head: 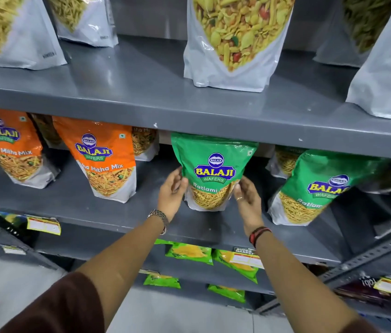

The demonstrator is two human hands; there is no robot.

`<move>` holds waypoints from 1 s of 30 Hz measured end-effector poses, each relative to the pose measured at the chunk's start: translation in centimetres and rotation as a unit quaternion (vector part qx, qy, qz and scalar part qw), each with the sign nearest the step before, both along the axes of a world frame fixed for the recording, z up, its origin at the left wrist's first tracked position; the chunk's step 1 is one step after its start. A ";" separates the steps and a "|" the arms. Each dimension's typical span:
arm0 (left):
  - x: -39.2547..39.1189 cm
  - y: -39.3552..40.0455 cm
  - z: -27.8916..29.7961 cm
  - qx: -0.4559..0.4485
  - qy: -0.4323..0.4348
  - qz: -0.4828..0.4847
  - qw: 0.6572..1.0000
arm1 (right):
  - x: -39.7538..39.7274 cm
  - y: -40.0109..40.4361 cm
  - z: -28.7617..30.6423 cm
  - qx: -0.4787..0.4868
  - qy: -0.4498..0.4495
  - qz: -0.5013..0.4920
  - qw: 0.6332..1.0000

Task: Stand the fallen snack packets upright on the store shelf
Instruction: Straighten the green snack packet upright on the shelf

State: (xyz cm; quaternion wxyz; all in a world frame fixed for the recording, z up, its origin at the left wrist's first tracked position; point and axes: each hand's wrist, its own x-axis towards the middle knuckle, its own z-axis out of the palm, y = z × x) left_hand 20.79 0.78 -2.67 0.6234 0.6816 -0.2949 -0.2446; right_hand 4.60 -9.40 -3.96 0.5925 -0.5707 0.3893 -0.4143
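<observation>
A green Balaji Ratlami packet (213, 169) stands upright on the grey middle shelf (127, 215). My left hand (171, 193) is at its lower left edge, fingers spread and touching the side. My right hand (247, 200) is at its lower right edge, fingers apart, just touching or a hair off the packet. Neither hand closes around it. A second green Ratlami packet (314, 188) stands to the right, leaning left. Two orange Mitha Mix packets (103, 159) (9, 147) stand upright to the left.
More packets stand behind the front row on the middle shelf. White pouches (235, 42) stand on the upper shelf (141, 102). Small green packets (189, 253) lie flat on the lower shelves. Price labels (43, 225) hang from the shelf edges. A slotted steel upright (370, 258) is at right.
</observation>
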 end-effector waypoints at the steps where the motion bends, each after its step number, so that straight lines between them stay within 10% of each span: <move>1: 0.2 -0.2 0.2 -0.010 -0.003 0.034 0.999 | 0.1 -0.3 0.4 -0.013 -0.004 -0.018 1.000; 20: 1.8 -2.4 1.3 -0.031 0.125 0.085 0.988 | 0.8 -2.4 2.1 0.068 -0.009 -0.029 0.997; 30: 0.2 0.1 -0.7 0.133 0.149 -0.144 0.969 | 1.1 0.6 0.9 0.201 0.035 0.007 0.979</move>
